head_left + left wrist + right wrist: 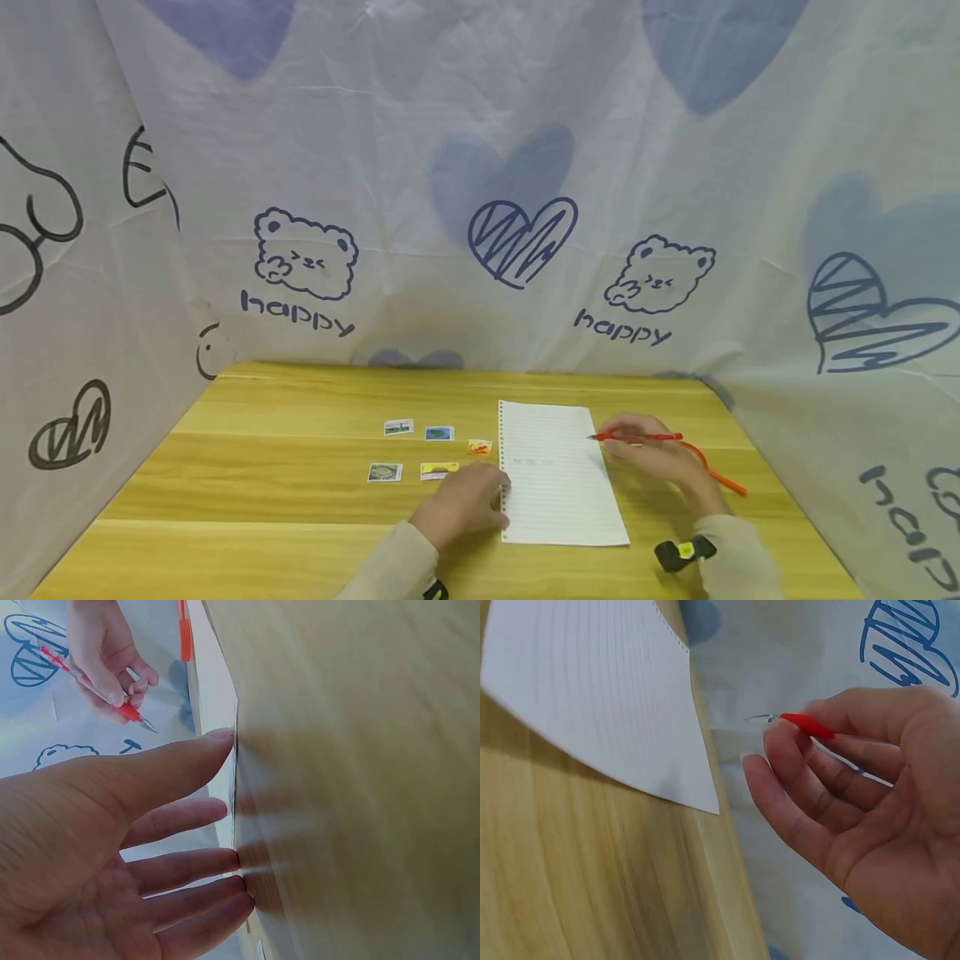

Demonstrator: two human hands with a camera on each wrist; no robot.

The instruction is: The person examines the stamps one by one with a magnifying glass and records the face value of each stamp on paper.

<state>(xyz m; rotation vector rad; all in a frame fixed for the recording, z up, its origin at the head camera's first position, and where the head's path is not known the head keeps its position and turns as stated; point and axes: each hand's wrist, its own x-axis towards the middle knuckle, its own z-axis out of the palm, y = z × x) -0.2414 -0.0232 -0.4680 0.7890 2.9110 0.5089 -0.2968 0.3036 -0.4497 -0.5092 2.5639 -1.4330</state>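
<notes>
A sheet of lined paper point(558, 500) with punched holes along its left edge lies on the table. Faint marks show on one of its upper lines. My left hand point(467, 502) rests at that left edge; in the left wrist view its fingers point(187, 864) are extended, tips at the tabletop and paper edge. Above the paper's right edge, my right hand point(651, 450) pinches a red pen point(663, 437) between thumb and fingers. The pen's bare metal tip points left, raised off the sheet in the right wrist view.
Several small stamp-like pictures lie left of the paper, among them a green-and-white one point(399, 427), a blue one point(439, 433) and a yellow one point(438, 471). A thin curved orange-red strip point(726, 482) lies right of my right hand. Printed cloth point(420, 292) hangs behind the table.
</notes>
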